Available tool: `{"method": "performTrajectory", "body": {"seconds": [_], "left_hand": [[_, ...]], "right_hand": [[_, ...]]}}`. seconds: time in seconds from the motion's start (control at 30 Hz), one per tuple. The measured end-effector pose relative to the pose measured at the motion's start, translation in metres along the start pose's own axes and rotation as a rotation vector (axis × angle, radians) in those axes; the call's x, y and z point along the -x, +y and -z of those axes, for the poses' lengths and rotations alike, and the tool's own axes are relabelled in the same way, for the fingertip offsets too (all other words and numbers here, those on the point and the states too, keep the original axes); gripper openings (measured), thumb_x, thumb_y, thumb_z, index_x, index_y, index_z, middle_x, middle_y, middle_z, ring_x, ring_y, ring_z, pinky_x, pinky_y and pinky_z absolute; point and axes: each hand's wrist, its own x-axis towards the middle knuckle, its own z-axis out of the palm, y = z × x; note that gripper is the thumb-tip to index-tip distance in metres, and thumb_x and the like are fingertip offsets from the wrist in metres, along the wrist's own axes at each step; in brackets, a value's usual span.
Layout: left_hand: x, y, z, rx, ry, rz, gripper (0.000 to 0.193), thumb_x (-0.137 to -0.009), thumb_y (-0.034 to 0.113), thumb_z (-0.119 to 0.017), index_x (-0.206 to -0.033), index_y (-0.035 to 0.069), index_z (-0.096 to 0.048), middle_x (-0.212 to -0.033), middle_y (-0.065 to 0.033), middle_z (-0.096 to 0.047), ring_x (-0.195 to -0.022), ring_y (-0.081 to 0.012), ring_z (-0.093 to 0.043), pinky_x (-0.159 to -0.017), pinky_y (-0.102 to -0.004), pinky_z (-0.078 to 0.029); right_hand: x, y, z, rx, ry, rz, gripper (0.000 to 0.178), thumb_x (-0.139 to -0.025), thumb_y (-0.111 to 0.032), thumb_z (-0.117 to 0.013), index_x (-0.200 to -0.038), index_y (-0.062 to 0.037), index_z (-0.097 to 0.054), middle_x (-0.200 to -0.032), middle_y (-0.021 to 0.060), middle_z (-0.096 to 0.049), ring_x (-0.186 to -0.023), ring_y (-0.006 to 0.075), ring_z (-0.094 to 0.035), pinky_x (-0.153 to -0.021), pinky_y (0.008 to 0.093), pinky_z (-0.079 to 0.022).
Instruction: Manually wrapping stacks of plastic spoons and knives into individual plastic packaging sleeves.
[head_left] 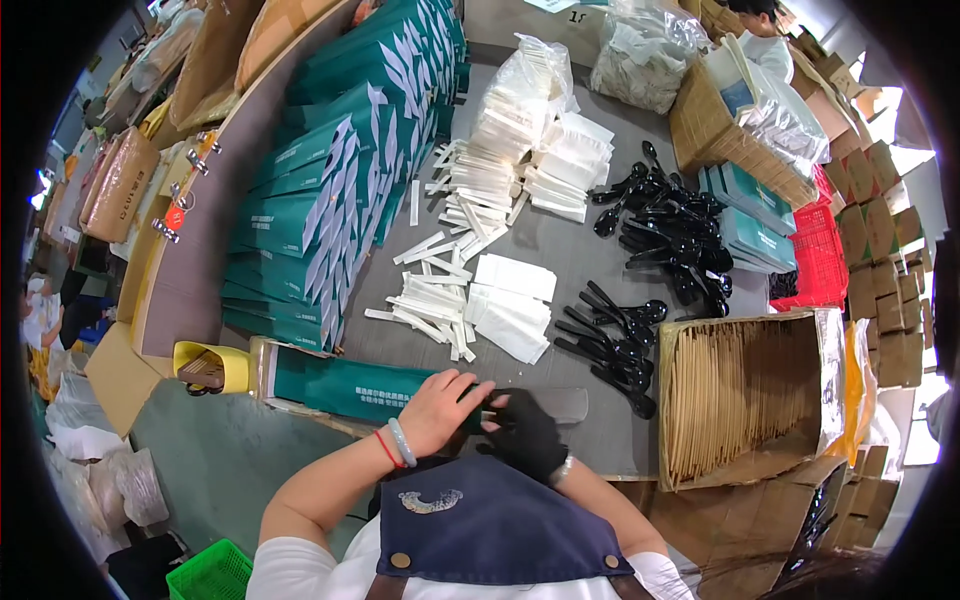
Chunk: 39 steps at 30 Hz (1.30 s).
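Observation:
Along the table's near edge lies a green paper packet (370, 388) with pale print, its right end at my hands. My left hand (440, 408), bare with a bracelet and a red cord at the wrist, has its fingers curled over that end. Close against it, my right hand (525, 432) wears a black glove, its fingers bent together; what they hold is hidden. A flat grey piece (568, 404) lies just right of the glove. Beyond my hands are white flat sachets (512, 305), narrow white wrapped strips (425, 305) and black plastic spoons (610, 335).
Stacked green packets (290, 225) fill the left side beside a cardboard wall. A yellow container (213, 368) stands at the near left. On the right are a carton of thin brown upright pieces (740, 400), a red basket (815, 255) and teal packs (755, 235).

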Motion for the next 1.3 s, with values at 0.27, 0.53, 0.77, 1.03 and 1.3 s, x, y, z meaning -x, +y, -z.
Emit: {"method": "performTrajectory", "body": {"seconds": [0.27,0.53,0.77,1.03,1.3], "left_hand": [[-0.006,-0.010,-0.004,-0.057,-0.256,-0.094,0.062,-0.070,0.007,-0.067,-0.130,0.011,-0.053,-0.119,-0.0097,-0.053,-0.106,-0.0277,-0.052,-0.092,-0.0372,-0.046],[-0.009,0.000,0.003,-0.133,-0.219,-0.182,0.027,-0.075,0.011,-0.063,-0.101,0.014,-0.063,-0.099,-0.0100,-0.052,-0.089,-0.0281,-0.053,-0.076,-0.0357,-0.048],[-0.048,0.019,0.110,-0.317,-0.267,-0.241,0.007,-0.077,0.013,-0.057,-0.077,0.007,-0.060,-0.088,-0.0113,-0.056,-0.087,-0.0299,-0.057,-0.072,-0.0421,-0.051],[-0.073,-0.092,0.192,-0.422,0.458,0.067,0.027,-0.067,0.002,-0.069,-0.093,0.004,-0.060,-0.124,-0.0206,-0.052,-0.112,-0.0394,-0.050,-0.090,-0.0418,-0.047],[0.039,-0.024,-0.012,-0.148,0.139,0.673,0.100,-0.060,0.047,-0.085,-0.139,0.002,-0.043,-0.145,-0.0188,-0.038,-0.136,-0.0401,-0.030,-0.112,-0.0607,-0.017]], "right_hand": [[0.009,-0.006,0.020,0.328,0.032,0.128,0.051,-0.064,-0.020,-0.083,-0.105,-0.0045,-0.057,-0.102,0.0157,-0.059,-0.097,0.0351,-0.057,-0.081,0.0420,-0.049],[-0.007,-0.017,0.027,0.493,0.160,0.456,0.054,-0.069,-0.034,-0.081,-0.112,-0.0087,-0.060,-0.103,0.0096,-0.062,-0.100,0.0304,-0.058,-0.085,0.0442,-0.043],[-0.006,-0.059,0.071,0.717,0.142,0.378,0.063,-0.059,-0.038,-0.083,-0.110,-0.0112,-0.059,-0.102,0.0083,-0.060,-0.100,0.0298,-0.056,-0.085,0.0464,-0.040],[-0.014,-0.057,0.087,0.653,0.375,0.346,0.065,-0.055,-0.027,-0.088,-0.109,-0.0086,-0.057,-0.097,0.0120,-0.059,-0.089,0.0353,-0.057,-0.077,0.0437,-0.045],[-0.003,-0.041,0.069,0.826,0.098,0.229,0.063,-0.054,-0.038,-0.085,-0.107,-0.0116,-0.060,-0.098,0.0083,-0.061,-0.093,0.0292,-0.058,-0.082,0.0438,-0.040]]}}
